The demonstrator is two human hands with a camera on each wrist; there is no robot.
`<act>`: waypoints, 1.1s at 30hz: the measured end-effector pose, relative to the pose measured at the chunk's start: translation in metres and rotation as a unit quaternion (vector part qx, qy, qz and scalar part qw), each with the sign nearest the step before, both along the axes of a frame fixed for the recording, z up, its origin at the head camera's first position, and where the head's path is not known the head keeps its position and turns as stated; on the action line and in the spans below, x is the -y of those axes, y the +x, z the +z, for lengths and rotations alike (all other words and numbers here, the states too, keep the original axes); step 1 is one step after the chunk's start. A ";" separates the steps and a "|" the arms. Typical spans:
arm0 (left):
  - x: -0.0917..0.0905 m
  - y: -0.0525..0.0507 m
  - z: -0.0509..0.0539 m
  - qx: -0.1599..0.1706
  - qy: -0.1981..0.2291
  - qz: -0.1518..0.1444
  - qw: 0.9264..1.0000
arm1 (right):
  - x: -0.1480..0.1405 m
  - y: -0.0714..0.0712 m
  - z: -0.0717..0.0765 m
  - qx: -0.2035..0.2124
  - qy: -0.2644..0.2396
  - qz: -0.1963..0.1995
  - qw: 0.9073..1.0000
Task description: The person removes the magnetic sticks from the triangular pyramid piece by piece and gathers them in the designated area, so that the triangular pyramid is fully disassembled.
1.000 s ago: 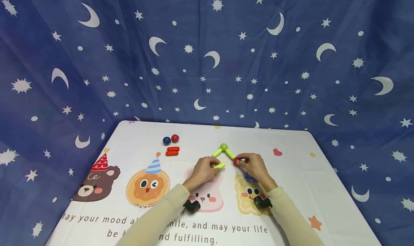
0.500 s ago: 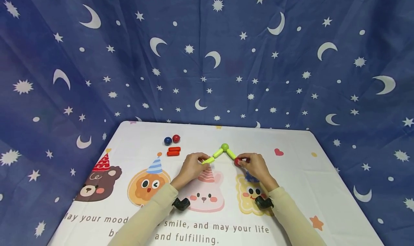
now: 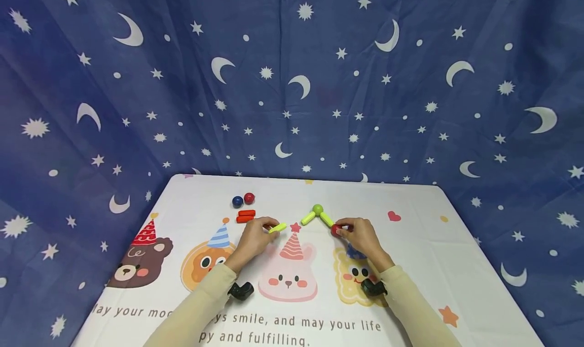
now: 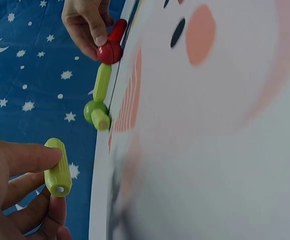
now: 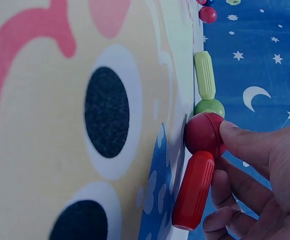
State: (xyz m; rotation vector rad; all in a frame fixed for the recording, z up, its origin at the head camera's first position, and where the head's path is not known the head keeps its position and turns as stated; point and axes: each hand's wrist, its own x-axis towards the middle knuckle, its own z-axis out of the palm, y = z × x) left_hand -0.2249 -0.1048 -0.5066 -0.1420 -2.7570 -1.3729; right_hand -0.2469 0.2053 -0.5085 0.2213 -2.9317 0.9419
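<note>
— Since the right hand (image 3: 362, 236) hid the lone red rod (image 5: 193, 191) from the head view, where did we find it?

— From the right wrist we saw it, ribbed and plastic-looking, meeting a glossy red ball (image 5: 202, 135) pinched between thumb and fingers. Beyond, a green ball (image 3: 318, 209) joined two yellow-green rods (image 3: 308, 218).

— And the left hand (image 3: 253, 237)?

— Its thumb and fingers gripped a separate fluted rod (image 4: 58, 170), pale-tipped, raised apart from the joined pieces. Nearby lay two red rods (image 3: 247, 213), a blue ball (image 3: 238, 202) and a second red ball (image 3: 249, 198); the left sleeve (image 3: 196, 306) blocked some printed lettering (image 3: 285, 320).
</note>
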 end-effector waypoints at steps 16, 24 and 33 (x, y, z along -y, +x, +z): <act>0.036 0.000 -0.007 -0.012 -0.028 0.032 0.999 | -0.001 0.001 -0.002 -0.001 0.000 0.001 1.000; 0.055 -0.001 -0.005 -0.009 -0.041 0.043 0.998 | -0.002 0.000 -0.001 0.002 -0.001 0.006 1.000; 0.073 -0.006 -0.006 -0.006 -0.108 0.040 0.993 | -0.002 0.000 -0.002 0.008 -0.006 -0.002 1.000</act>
